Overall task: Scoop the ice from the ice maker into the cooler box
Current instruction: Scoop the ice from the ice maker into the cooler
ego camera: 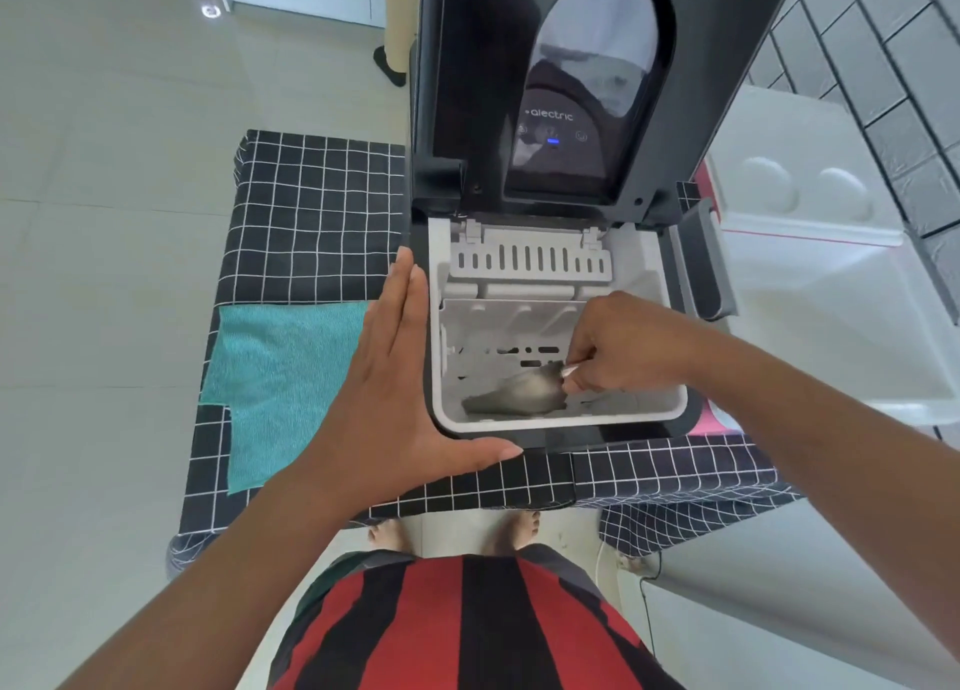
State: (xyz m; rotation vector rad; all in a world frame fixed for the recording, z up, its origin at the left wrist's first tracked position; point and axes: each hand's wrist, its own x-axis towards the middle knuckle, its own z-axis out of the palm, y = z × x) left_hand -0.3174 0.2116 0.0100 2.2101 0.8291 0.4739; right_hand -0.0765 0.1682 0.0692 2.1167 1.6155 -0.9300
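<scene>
A black ice maker (550, 442) stands on a checked cloth with its lid (587, 81) swung up. Its white basket (561, 419) lies open below. My right hand (623, 346) reaches into the basket and grips the handle of a metal scoop (519, 396), whose bowl lies low near the basket's front left. Ice in the basket is hard to make out. My left hand (400, 377) rests flat, fingers straight, against the ice maker's left side, thumb along its front corner. The white cooler box (841, 336) stands open to the right, with its lid (800, 190) up behind it.
A teal towel (280, 377) lies on the black checked cloth (311, 222) left of the ice maker. Pale floor tiles lie to the left, grey tiles at the far right. A white surface (779, 611) sits at lower right. My bare feet show under the table edge.
</scene>
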